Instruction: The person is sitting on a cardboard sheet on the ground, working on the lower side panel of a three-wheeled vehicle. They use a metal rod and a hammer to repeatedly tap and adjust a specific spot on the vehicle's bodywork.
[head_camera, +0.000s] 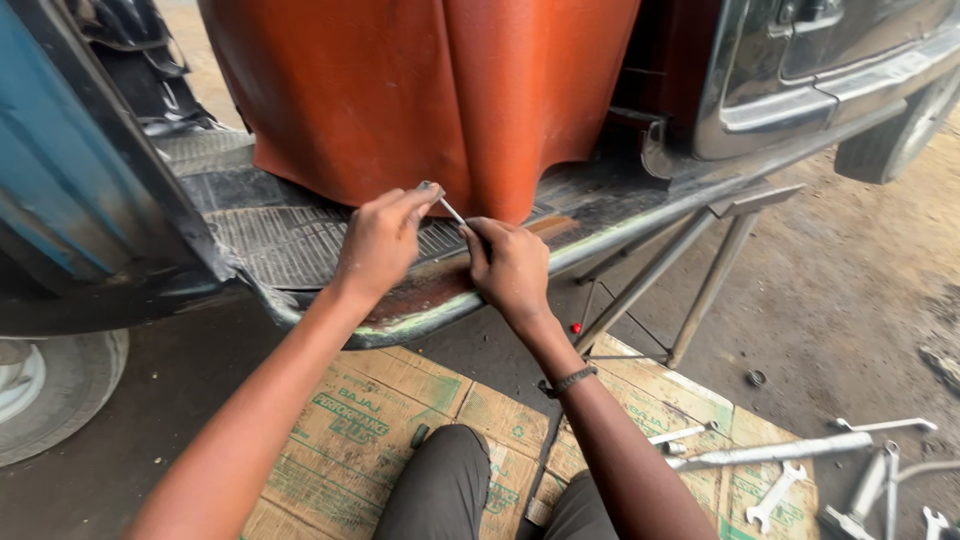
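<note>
Thin metal rod slanting up-left to down-right, pinched between left hand fingertips and right hand fingers

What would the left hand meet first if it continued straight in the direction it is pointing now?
Probably the orange panel. The left hand points up and right, pinching a thin metal tool whose lower end reaches the right hand; the panel stands just behind it, though depth is unclear.

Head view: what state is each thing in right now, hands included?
Left hand: pinching the upper end of the thin metal rod.
Right hand: grip on the rod's lower end.
Thin metal rod: tilted, held over the ribbed rubber floor mat.
Orange seat cover: hanging, creased.
Silver spanners: lying loose on the ground.
</note>
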